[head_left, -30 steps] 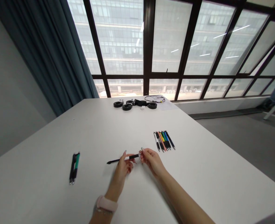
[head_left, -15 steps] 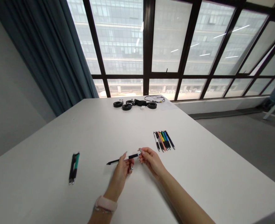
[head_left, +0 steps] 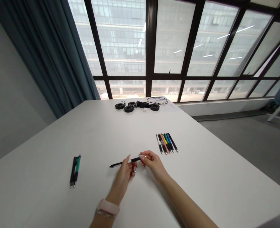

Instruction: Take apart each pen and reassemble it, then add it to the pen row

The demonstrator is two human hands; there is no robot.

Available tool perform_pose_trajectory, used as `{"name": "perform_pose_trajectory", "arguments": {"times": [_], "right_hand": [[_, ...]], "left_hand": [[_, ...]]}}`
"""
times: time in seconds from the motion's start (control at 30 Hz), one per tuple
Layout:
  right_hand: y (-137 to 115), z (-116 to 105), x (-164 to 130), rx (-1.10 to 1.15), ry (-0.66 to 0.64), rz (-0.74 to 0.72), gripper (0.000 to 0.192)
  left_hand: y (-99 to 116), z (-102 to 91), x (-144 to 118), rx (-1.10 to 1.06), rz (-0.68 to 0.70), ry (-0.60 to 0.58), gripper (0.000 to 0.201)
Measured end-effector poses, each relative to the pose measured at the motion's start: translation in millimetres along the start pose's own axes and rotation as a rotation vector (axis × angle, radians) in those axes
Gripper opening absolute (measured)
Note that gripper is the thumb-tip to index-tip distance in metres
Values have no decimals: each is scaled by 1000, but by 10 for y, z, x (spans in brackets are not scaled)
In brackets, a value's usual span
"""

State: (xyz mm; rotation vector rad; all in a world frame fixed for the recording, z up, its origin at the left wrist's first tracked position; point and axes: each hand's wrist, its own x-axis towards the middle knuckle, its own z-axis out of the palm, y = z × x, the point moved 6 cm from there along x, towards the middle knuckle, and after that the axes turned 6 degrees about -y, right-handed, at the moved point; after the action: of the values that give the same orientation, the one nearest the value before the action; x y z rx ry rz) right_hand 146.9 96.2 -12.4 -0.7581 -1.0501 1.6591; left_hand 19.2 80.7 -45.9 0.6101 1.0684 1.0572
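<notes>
Both hands met over the white table [head_left: 201,177], and between them sat a slim black pen [head_left: 124,162], held level just above the surface. The left hand [head_left: 125,169] pinched the barrel near its middle, fingers curled round it, a pink watch band [head_left: 108,207] on that wrist. The right hand [head_left: 151,161] gripped the pen's right end with its fingertips, closed tight on it. The pen's tip pointed off to the left. Just beyond the right hand lay a neat row of coloured pens [head_left: 166,143], side by side. Well apart on the left rested two more pens [head_left: 74,171], one green. Far back near the window sat black rolls of tape [head_left: 136,106] and a cable [head_left: 157,100].
</notes>
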Motion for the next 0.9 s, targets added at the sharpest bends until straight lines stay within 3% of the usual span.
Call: {"name": "perform_pose_trajectory", "arguments": {"times": [0.13, 0.23, 0.37, 0.47, 0.57, 0.73, 0.9], "right_hand": [[-28, -23, 17, -85, -8, -18, 47], [-70, -138, 20, -227, 59, -52, 47], [-150, -231, -56, -763, 157, -148, 32], [-106, -131, -117, -1244, 112, -131, 30], [-44, 2, -136, -1505, 47, -122, 34], [-28, 113, -87, -1674, -16, -112, 24], [-30, 96, -87, -1631, -69, -115, 24]], "left_hand": [[22, -2, -27, -37, -9, 39, 43], [89, 4, -76, -88, 17, 81, 42], [176, 18, -153, -161, 68, 151, 40], [205, 27, -188, -179, 90, 174, 40], [218, 39, -193, -172, 108, 151, 41], [201, 29, -179, -190, 109, 151, 44], [217, 68, -190, -144, 118, 104, 48]]}}
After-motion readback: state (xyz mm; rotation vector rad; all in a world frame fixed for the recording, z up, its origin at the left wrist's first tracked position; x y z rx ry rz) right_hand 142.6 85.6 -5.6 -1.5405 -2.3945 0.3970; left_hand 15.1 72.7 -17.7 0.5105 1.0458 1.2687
